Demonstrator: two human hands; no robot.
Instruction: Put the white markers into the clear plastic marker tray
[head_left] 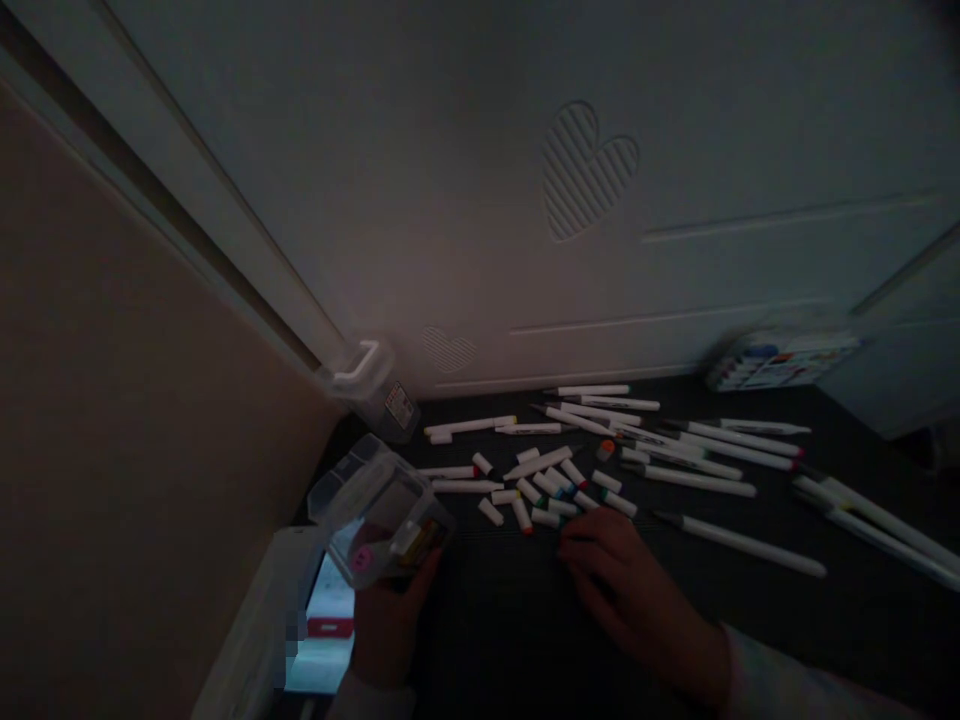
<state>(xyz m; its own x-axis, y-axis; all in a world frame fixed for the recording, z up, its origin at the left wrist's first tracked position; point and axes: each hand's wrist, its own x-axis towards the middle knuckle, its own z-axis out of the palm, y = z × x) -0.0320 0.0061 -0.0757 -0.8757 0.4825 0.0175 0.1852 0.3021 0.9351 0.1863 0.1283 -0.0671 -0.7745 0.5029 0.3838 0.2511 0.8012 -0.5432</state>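
Note:
My left hand [390, 620] grips a clear plastic box [442, 505] from below, tilted, with its hinged lid [330, 485] swung back to the left. A pink round sticker [363, 558] marks its side. My right hand [637, 590] rests on the dark tabletop with fingers curled down at the near edge of a heap of white marker caps [548, 484] with coloured ends. Its fingertips are partly hidden, and whatever they pinch does not show. Several uncapped white markers [750, 545] lie scattered behind and to the right of the caps. One orange-ended cap [605, 451] stands apart.
A second clear container [375, 395] with a label and white handle stands at the back left corner. At the back right lies a printed pack [784, 358]. A lit screen [322, 640] glows beside my left hand. A white panel [480, 200] with embossed hearts rises behind the table.

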